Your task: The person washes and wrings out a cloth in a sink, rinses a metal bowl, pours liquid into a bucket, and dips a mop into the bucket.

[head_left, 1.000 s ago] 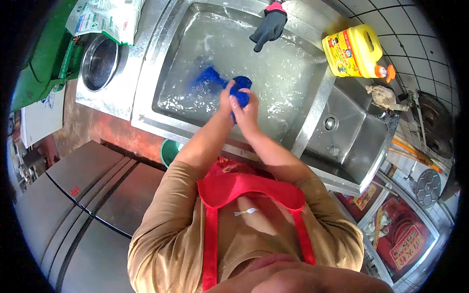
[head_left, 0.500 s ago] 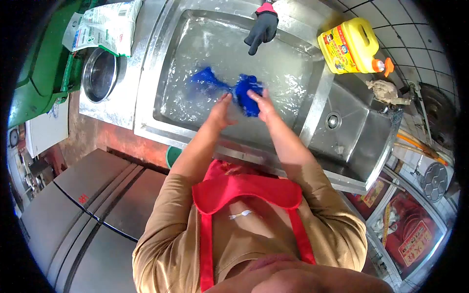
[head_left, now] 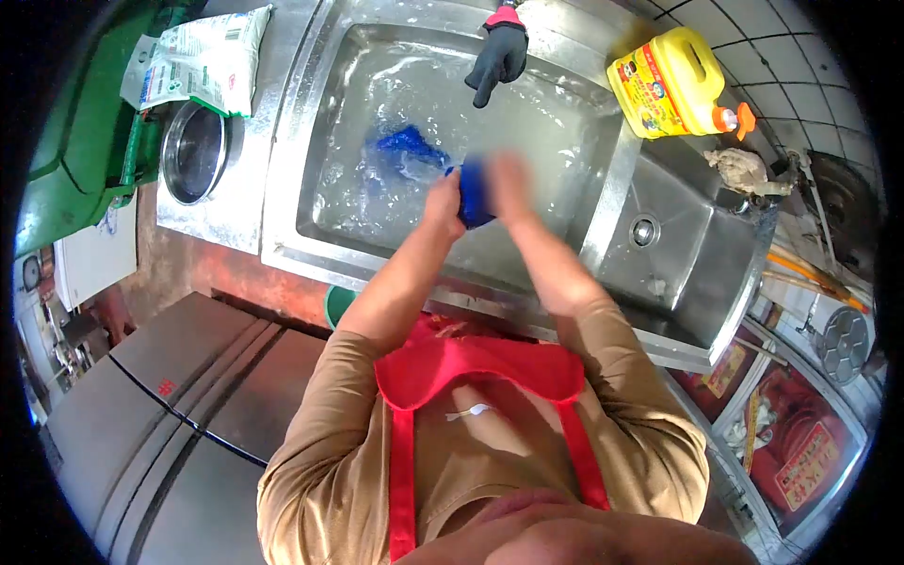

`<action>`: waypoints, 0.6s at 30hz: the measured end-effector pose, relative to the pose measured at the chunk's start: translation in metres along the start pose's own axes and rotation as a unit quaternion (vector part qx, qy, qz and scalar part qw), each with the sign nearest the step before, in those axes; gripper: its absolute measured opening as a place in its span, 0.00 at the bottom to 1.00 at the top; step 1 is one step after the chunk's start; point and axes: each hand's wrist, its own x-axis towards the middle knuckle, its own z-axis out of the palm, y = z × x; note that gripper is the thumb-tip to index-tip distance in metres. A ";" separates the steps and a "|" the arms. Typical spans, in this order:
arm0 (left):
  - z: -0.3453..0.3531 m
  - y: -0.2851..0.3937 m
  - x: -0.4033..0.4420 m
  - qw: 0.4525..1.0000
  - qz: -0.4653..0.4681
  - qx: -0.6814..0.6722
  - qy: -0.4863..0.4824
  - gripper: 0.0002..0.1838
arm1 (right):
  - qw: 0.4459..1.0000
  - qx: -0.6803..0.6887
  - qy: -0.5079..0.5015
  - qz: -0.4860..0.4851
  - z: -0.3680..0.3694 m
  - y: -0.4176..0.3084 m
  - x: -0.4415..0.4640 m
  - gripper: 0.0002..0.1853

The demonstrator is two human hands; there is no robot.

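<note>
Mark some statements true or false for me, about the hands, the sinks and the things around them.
1. The left hand touches a dark blue cloth. True.
2. A yellow plastic jug is under the water in the large steel basin. False: the jug is outside the basin, beyond its far right side.
3. A dark grey glove with a pink cuff is at the far side of the large steel basin. True.
4. A white and green plastic packet is to the right of the large steel basin. False: the packet is to its left.
5. The drain of the smaller steel sink is in plain sight. True.
</note>
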 end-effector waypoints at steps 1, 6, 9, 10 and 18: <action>-0.001 0.002 0.001 0.997 0.022 0.079 0.007 0.13 | 0.997 -0.070 0.002 -0.040 0.004 0.024 0.004 0.07; -0.055 0.022 0.021 0.972 0.125 0.199 -0.004 0.29 | 0.985 -0.090 -0.108 0.097 -0.035 0.036 0.008 0.13; -0.049 0.027 -0.005 0.943 -0.017 0.328 0.060 0.34 | 0.814 0.492 -0.069 0.301 -0.023 0.023 0.001 0.19; -0.052 0.021 0.000 0.971 -0.059 0.231 0.022 0.35 | 0.716 0.605 -0.118 0.327 -0.009 0.019 -0.002 0.18; -0.042 0.027 0.007 0.959 -0.172 -0.105 -0.201 0.30 | 0.580 0.717 -0.177 0.344 -0.084 -0.122 -0.024 0.17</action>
